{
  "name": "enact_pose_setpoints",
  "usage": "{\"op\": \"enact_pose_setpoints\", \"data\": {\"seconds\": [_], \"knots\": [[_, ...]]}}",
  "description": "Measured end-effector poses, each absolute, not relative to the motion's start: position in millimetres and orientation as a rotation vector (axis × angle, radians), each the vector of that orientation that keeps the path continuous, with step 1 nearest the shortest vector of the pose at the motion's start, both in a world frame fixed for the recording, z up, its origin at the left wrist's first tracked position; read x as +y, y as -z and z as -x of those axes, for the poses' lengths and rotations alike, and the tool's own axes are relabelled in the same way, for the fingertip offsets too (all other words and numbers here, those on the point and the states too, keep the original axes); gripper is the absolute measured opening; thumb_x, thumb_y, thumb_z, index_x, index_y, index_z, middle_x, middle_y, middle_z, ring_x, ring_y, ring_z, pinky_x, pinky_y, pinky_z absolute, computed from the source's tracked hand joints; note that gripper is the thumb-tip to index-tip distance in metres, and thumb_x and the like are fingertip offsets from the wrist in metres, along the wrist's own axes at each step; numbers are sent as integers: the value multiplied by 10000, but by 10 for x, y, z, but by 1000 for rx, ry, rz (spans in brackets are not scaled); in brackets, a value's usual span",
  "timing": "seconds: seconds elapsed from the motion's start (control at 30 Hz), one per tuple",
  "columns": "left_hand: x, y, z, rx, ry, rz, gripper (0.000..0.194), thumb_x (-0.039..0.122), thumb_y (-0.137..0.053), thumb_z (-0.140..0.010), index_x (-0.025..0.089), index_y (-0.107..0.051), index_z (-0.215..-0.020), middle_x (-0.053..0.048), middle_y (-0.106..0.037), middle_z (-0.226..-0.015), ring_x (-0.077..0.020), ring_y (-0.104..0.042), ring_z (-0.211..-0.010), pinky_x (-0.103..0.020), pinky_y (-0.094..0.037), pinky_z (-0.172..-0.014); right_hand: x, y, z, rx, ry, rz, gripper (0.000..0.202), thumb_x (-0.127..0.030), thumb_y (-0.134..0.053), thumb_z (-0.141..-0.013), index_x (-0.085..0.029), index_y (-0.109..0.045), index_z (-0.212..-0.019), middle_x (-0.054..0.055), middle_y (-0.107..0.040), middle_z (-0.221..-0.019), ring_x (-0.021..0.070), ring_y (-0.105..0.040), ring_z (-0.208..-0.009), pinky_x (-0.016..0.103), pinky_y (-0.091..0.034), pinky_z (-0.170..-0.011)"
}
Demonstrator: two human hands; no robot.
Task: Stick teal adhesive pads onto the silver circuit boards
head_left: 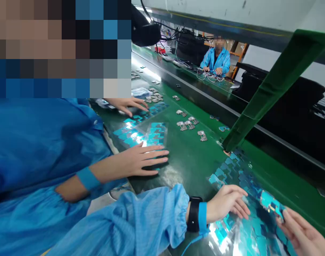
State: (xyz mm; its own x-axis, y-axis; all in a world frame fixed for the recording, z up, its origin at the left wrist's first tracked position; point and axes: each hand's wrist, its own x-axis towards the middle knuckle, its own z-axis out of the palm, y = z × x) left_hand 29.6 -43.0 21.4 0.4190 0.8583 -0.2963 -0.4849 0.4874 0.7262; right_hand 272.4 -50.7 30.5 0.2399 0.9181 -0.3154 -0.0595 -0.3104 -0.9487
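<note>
My left hand (229, 203), with a black watch and a blue wrist strap behind it, is over sheets of teal adhesive pieces (222, 227). Its fingers are apart and bent downward, with nothing seen in them. At the lower right, my right hand (303, 231) pinches the near end of a small teal and silver part (270, 204). That part is tilted above the dark sheets. The two hands do not touch.
Beside me, a co-worker's hands (141, 160) rest near other teal sheets (155, 133). Several metal parts (189, 124) lie on the green bench (184, 153). A green strip (266, 89) slants down to the bench. Another person (216, 58) sits across it.
</note>
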Motion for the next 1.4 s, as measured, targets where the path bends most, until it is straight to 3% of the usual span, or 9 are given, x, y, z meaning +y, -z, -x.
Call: {"op": "enact_pose_setpoints", "data": {"seconds": [0.13, 0.3, 0.43, 0.53, 0.7, 0.8, 1.03, 1.23, 1.4], "knots": [[-390, -251, -280, 733, -916, -636, 183, 264, -500, -743, 143, -553, -871, -10, -620, -519, -126, -563, -422, -236, -407, -477, 271, -411, -2920, -1028, -1112, 1640, 469, -379, -848, -592, -145, -689, -966, 86, -739, -985, 215, -726, -874, 207, -604, -782], [-365, -304, -268, 737, -935, -628, 160, 206, -468, -701, 147, -540, -832, 3, -602, -498, -119, -549, -412, -234, -408, -465, 1171, -356, -3030, -1236, -776, 1825, 260, -312, -704, -670, -130, -632, -841, 119, -720, -839, 259, -719, -889, 326, -580, -871], [-345, -340, -250, 734, -955, -589, 184, 185, -461, -663, 150, -538, -827, 9, -593, -489, -120, -547, -410, -229, -398, -451, 1484, -347, -3060, -1435, -428, 2031, 225, -317, -707, -659, -146, -630, -783, 196, -708, -866, 438, -636, -1034, 606, -507, -881], [-352, -369, -245, 739, -973, -546, 205, 168, -457, -640, 152, -540, -826, 15, -588, -481, -114, -533, -403, -226, -393, -452, 1714, -414, -2880, -1679, -172, 2027, 349, -327, -703, -685, -115, -652, -957, 273, -645, -1105, 514, -486, -1203, 727, -350, -951], [-400, -467, -224, 751, -939, -512, 240, 123, -430, -616, 150, -561, -815, 17, -589, -487, -98, -499, -390, -215, -365, -449, 2395, -462, -2074, -2243, -200, 1615, 299, -289, -616, -835, -121, -650, -1079, 195, -629, -1187, 337, -550, -1187, 492, -427, -1020], [-391, -524, -199, 788, -945, -484, 265, 90, -399, -602, 150, -558, -806, 28, -576, -478, -86, -481, -386, -212, -365, -461, 2805, -356, -1477, -2423, -281, 1397, 331, -355, -606, -900, -168, -602, -1172, 114, -608, -1227, 250, -587, -1114, 469, -463, -970], [-307, -516, -173, 890, -887, -411, 261, 71, -388, -634, 139, -558, -820, 37, -561, -470, -75, -452, -389, -223, -392, -500, 3499, -5, -532, -2482, -311, 1310, 351, -360, -619, -901, -166, -589, -1192, 113, -515, -1342, 284, -490, -1229, 528, -388, -1026], [-323, -475, -154, 890, -920, -443, 260, 136, -425, -613, 142, -559, -836, 29, -571, -479, -91, -469, -399, -229, -374, -483, 3574, -15, -579, -2474, -322, 1265, 229, -327, -648, -883, -141, -643, -1016, 93, -594, -1210, 246, -554, -1130, 483, -438, -977], [-267, -478, -71, 888, -999, -521, 275, 182, -448, -611, 138, -565, -856, 22, -599, -520, -93, -502, -437, -242, -410, -520, 3288, -135, -699, -2405, -295, 1170, 271, -341, -620, -903, -145, -615, -1091, 95, -578, -1219, 242, -567, -1095, 465, -471, -931]]}}
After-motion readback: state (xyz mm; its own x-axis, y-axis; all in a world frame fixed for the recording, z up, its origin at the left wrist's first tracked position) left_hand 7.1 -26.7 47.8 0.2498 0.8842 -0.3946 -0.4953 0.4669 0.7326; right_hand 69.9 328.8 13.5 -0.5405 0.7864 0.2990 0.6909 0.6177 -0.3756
